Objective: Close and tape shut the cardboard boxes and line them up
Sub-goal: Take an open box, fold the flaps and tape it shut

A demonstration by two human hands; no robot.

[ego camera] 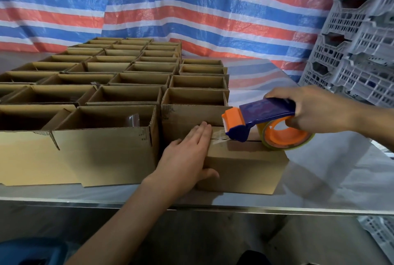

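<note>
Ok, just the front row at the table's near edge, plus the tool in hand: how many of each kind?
Open boxes: 2 (the left one is cut off by the frame edge)
Closed box: 1
Tape dispenser: 1
Total: 4

Single wide-angle view from the person's head, facing forward and down, close over the left hand (187, 154) and right hand (315, 109) at the near edge of the shiny metal table (319, 179), open brown cardboard boxes (128, 93) receding toward a red-and-blue striped tarpaulin (213, 9)
</note>
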